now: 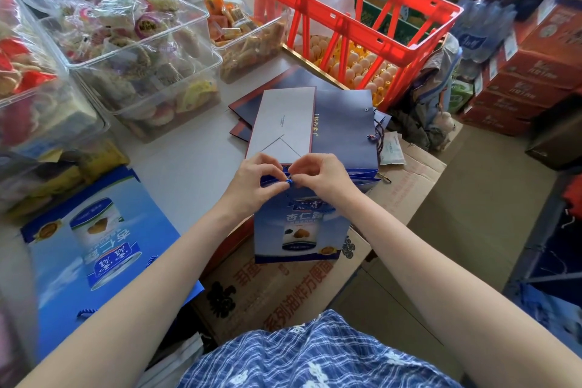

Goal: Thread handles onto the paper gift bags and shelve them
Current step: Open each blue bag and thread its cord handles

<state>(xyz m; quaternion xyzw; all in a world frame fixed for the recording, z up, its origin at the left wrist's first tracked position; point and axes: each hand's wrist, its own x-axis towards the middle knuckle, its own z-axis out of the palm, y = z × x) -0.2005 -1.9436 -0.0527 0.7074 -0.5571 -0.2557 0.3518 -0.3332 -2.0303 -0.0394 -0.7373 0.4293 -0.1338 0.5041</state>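
A blue paper gift bag [300,230] with a printed can stands upright on a cardboard box in front of me. My left hand [256,175] and my right hand [319,173] meet at its top edge, and both pinch the blue handle cord [289,181] at a hole in the bag. Behind them lies a flat stack of folded blue bags [340,123], pale bottom panel up, with cords [378,135] at its right edge. Another bag [91,249] lies flat at the left, its handle partly showing.
A red crate [393,19] stands over trays of eggs behind the stack. Clear tubs of wrapped snacks [141,50] fill the table's left side. The cardboard box [406,179] carries the bag. Red cartons [529,79] are stacked at the right, beside open floor.
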